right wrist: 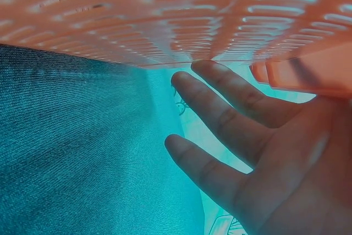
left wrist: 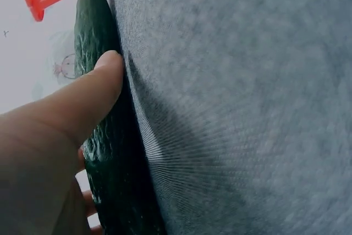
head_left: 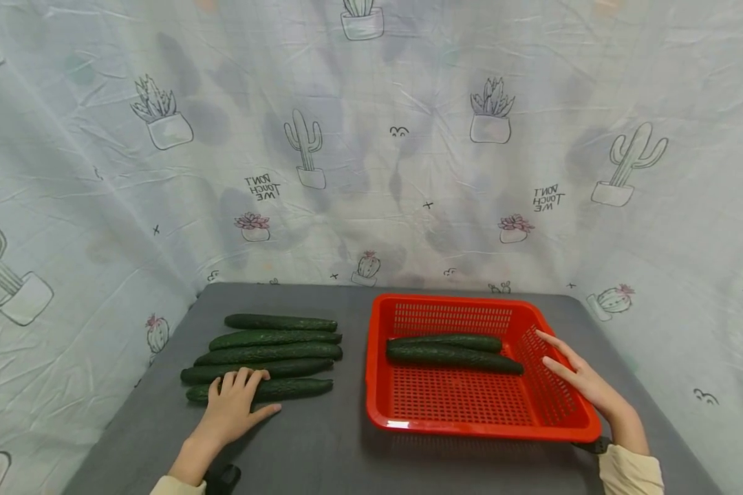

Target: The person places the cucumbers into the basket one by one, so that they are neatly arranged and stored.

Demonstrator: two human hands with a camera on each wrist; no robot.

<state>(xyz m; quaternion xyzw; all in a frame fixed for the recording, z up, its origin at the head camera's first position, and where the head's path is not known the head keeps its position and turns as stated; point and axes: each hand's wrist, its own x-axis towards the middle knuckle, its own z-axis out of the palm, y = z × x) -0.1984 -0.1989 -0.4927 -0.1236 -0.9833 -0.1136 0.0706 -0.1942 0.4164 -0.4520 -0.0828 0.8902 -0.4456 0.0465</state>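
Note:
My left hand (head_left: 230, 410) lies over the nearest cucumber (head_left: 300, 388) of a row at the left of the table. In the left wrist view its thumb (left wrist: 109, 72) presses the near side of that cucumber (left wrist: 124, 182), and fingertips show on the far side. The other cucumbers (head_left: 272, 353) lie side by side behind it. At the right, my right hand (head_left: 594, 392) holds the right wall of a red plastic basket (head_left: 479, 432). Two digits reach inside over the rim; in the right wrist view three fingers (right wrist: 223, 119) extend along the outside.
Two dark green cucumbers (head_left: 455, 355) lie in the basket, toward its back and touching. The grey table (head_left: 340, 454) backs onto a pale curtain (head_left: 371, 158) printed with potted cacti, which also hangs along both sides.

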